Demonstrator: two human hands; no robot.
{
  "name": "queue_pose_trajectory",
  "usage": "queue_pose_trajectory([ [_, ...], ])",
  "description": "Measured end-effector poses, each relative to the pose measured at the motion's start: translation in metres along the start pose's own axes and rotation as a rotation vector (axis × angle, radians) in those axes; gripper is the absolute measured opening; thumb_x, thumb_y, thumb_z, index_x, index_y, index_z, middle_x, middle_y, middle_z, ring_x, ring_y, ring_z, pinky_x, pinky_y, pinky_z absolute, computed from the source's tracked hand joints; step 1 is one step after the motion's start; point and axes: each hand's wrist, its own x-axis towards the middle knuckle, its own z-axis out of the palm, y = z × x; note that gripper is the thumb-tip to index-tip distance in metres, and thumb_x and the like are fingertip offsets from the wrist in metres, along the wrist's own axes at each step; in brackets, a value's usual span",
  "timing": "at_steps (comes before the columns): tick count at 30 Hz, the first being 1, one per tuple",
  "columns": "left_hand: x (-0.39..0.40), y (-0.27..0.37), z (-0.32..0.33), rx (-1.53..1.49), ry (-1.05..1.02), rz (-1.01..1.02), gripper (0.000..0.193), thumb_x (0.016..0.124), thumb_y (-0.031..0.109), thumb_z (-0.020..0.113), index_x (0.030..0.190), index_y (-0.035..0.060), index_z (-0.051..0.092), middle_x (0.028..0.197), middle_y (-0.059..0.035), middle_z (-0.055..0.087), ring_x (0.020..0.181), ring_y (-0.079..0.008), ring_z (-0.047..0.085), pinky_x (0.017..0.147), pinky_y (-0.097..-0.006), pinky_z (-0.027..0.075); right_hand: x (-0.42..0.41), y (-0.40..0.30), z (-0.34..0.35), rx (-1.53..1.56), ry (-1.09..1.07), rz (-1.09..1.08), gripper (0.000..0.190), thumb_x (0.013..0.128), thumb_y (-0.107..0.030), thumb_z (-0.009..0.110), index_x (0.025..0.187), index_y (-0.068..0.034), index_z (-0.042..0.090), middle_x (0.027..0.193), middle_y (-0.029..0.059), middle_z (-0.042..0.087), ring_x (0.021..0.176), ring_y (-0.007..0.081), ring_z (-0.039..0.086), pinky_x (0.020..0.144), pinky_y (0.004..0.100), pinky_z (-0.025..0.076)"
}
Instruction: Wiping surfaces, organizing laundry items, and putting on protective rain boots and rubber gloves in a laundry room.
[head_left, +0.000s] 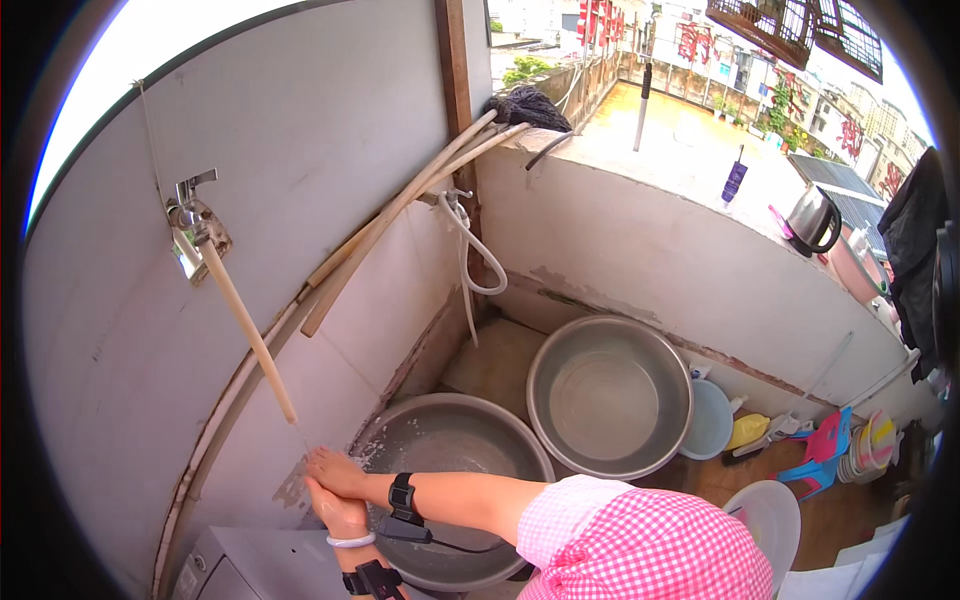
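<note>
My left hand (336, 504) and my right hand (335, 471) are pressed together under a pale hose (251, 334) that hangs from a wall tap (196, 214). Water runs from the hose end onto them, and droplets splash to the side. Neither hand shows a held object; the palms are partly hidden against each other. A wide metal basin (457, 409) lies below and beside the hands, partly covered by my forearm. A second metal basin (610, 397), with what looks like water in it, stands to its right. Straps are on both wrists, and a white bangle (351, 540) is on the left one.
Wooden poles (390, 225) lean across the corner, with a dark mop head (531, 109) on the ledge. A light blue basin (707, 420), a brush (746, 448), a plastic stool (825, 442) and a white tub (772, 517) stand on the right. A grey appliance (240, 562) is at lower left.
</note>
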Motion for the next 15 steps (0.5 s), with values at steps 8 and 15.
queue_pose_trajectory([
  [8,-0.014,0.0,0.039,-0.099,-0.026,-0.073,0.047,0.092,0.046,0.027,0.116,0.0094,0.044,0.118,-0.0037,0.047,0.113,-0.017,0.04,0.101,-0.0365,0.026,-0.01,-0.032,-0.043,-0.02,-0.003,0.25,0.047,0.089,-0.039,0.031,0.115,-0.006,0.051,0.126,0.0183,0.043,0.12,0.0325,0.035,0.1,0.0444,0.026],
  [15,-0.003,-0.003,0.019,0.032,-0.377,-0.091,0.042,0.092,0.043,0.027,0.109,0.0114,0.049,0.111,-0.0022,0.051,0.107,-0.0149,0.043,0.099,-0.0359,0.028,0.002,-0.022,0.005,0.049,0.469,0.084,0.039,0.087,-0.033,0.036,0.108,-0.005,0.054,0.114,0.0176,0.051,0.109,0.0377,0.044,0.095,0.0468,0.031],
])
